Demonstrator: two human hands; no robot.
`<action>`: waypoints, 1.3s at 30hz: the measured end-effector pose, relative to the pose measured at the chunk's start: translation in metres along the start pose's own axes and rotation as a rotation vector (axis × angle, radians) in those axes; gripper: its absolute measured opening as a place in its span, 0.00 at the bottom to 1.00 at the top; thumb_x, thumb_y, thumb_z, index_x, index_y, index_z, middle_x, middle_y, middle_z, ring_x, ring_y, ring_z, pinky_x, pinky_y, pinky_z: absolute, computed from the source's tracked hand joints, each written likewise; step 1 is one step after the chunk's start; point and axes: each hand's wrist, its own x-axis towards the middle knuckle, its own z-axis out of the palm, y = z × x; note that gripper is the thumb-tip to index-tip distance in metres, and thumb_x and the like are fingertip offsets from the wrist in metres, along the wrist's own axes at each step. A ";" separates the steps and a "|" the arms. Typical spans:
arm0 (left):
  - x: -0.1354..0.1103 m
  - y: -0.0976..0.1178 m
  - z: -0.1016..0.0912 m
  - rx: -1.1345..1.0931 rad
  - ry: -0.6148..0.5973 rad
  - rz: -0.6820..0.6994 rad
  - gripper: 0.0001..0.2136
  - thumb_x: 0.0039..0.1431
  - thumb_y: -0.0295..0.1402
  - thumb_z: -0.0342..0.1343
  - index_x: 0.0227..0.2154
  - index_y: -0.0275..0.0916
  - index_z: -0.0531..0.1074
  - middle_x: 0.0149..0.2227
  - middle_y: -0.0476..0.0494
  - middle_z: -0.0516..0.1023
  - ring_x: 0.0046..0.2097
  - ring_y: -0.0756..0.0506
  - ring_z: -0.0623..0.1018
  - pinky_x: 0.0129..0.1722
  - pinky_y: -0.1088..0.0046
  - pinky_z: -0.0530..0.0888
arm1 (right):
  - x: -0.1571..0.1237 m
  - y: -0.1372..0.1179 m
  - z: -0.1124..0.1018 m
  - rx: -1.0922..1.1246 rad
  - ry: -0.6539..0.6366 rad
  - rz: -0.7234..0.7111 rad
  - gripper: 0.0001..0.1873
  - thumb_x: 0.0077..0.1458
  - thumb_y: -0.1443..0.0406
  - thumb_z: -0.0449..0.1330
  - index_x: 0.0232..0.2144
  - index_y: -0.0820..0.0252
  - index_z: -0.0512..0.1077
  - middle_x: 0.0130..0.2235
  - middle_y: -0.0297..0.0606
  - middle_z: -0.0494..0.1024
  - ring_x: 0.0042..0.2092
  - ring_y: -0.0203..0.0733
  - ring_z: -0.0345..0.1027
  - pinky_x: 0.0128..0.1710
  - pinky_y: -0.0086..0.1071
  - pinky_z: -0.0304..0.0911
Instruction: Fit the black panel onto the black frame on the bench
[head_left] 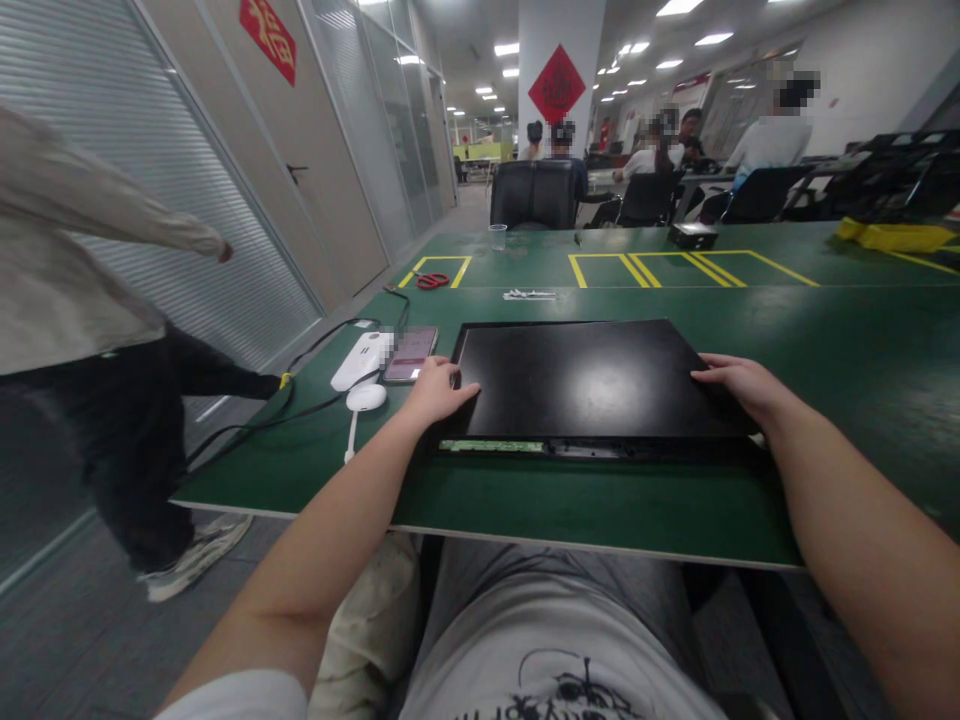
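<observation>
A flat black display panel (577,375) lies in front of me, over a black frame (600,452) on the table. Along the frame's near side a green circuit strip (491,446) shows. My left hand (439,392) grips the panel's left edge, thumb on its top face and fingers at the side. At the opposite edge, my right hand (746,388) is closed on the panel, its thumb near the top corner; its lower fingers are partly hidden.
On the green table (600,520), a phone (411,355), a white device (360,362) and cables lie left of the panel. Red-handled scissors (433,281), small white pieces (529,295) and a clear cup (498,236) are farther back. A person (82,300) walks at left.
</observation>
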 end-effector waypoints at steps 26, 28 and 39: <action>0.000 0.001 0.002 0.004 0.011 0.007 0.26 0.51 0.49 0.58 0.46 0.32 0.75 0.52 0.31 0.68 0.59 0.33 0.68 0.63 0.57 0.63 | 0.016 0.009 -0.001 -0.095 0.057 -0.023 0.32 0.43 0.68 0.67 0.54 0.56 0.74 0.44 0.43 0.80 0.36 0.41 0.73 0.30 0.30 0.68; 0.001 0.001 0.003 -0.001 0.013 0.008 0.26 0.51 0.48 0.58 0.46 0.32 0.75 0.52 0.32 0.68 0.59 0.32 0.68 0.63 0.57 0.63 | 0.015 0.008 -0.001 -0.093 0.058 -0.027 0.31 0.43 0.68 0.67 0.53 0.56 0.74 0.44 0.43 0.80 0.36 0.42 0.74 0.30 0.30 0.68; 0.000 0.003 0.002 0.005 0.015 0.002 0.26 0.51 0.48 0.58 0.46 0.32 0.75 0.53 0.31 0.68 0.59 0.31 0.68 0.63 0.56 0.63 | 0.019 0.010 -0.001 -0.117 0.071 -0.049 0.26 0.46 0.65 0.68 0.50 0.57 0.76 0.47 0.42 0.80 0.40 0.40 0.74 0.34 0.28 0.68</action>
